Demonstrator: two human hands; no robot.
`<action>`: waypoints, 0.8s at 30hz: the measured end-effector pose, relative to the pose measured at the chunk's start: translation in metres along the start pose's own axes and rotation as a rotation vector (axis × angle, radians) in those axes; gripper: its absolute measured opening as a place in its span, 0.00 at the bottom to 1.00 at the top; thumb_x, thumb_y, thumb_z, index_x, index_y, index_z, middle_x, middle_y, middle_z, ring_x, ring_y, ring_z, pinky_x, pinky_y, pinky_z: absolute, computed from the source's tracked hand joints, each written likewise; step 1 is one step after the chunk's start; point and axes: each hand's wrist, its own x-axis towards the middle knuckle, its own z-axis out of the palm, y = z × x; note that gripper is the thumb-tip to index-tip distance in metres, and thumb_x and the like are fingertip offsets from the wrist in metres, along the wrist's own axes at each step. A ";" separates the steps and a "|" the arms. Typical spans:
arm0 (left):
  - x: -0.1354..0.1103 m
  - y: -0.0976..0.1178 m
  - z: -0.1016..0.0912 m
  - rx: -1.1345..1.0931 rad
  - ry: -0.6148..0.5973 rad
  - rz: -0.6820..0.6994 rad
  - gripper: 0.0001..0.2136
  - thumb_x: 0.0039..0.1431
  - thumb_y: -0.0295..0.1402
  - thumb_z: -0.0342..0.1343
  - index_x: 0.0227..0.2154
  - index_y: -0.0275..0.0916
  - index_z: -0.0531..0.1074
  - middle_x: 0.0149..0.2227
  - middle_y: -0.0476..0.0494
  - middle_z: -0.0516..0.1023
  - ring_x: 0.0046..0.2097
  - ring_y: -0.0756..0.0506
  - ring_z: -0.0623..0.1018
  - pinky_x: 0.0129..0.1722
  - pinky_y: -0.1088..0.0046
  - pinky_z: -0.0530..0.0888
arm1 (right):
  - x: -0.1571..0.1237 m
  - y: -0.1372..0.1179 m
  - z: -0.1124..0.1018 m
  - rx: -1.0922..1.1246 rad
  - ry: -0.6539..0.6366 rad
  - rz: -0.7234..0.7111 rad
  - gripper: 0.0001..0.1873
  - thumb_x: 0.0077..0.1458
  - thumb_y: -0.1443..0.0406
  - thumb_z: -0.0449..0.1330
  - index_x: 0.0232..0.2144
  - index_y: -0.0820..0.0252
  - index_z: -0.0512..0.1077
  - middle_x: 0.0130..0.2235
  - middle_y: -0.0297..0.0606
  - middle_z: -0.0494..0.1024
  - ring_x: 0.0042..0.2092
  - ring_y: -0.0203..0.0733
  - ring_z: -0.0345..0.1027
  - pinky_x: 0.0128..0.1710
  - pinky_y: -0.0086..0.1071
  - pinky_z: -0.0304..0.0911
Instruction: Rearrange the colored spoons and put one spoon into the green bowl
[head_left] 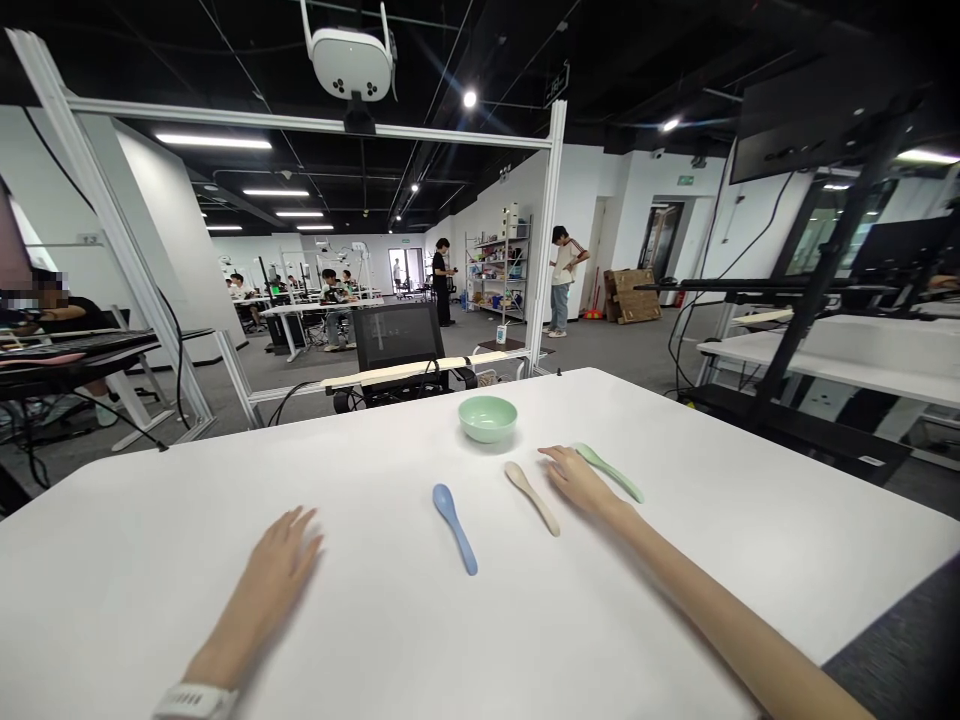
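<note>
On the white table, a light green bowl (487, 420) stands upright at the far side. Three spoons lie nearer to me: a blue spoon (455, 530), a beige spoon (532, 498) and a green spoon (611, 472). My right hand (579, 480) reaches out between the beige and green spoons, fingers stretched toward the bowl but apart from it. It covers part of the space beside the green spoon and holds nothing. Over at the left, my left hand (281, 565) hovers near the tabletop with fingers spread, well away from the blue spoon.
The white table (360, 640) has its far edge just behind the bowl. A metal frame (551, 240) rises beyond that edge, carrying a white camera device (352, 65). Behind it stands a black mesh chair (397, 335). Several people are farther back in the room.
</note>
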 end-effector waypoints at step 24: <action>-0.039 -0.105 -0.015 0.066 -0.048 -0.291 0.36 0.58 0.53 0.42 0.58 0.34 0.77 0.64 0.32 0.77 0.67 0.30 0.74 0.67 0.48 0.71 | -0.004 0.021 0.023 0.018 -0.007 -0.024 0.25 0.69 0.64 0.48 0.58 0.68 0.78 0.63 0.56 0.76 0.67 0.56 0.67 0.68 0.49 0.61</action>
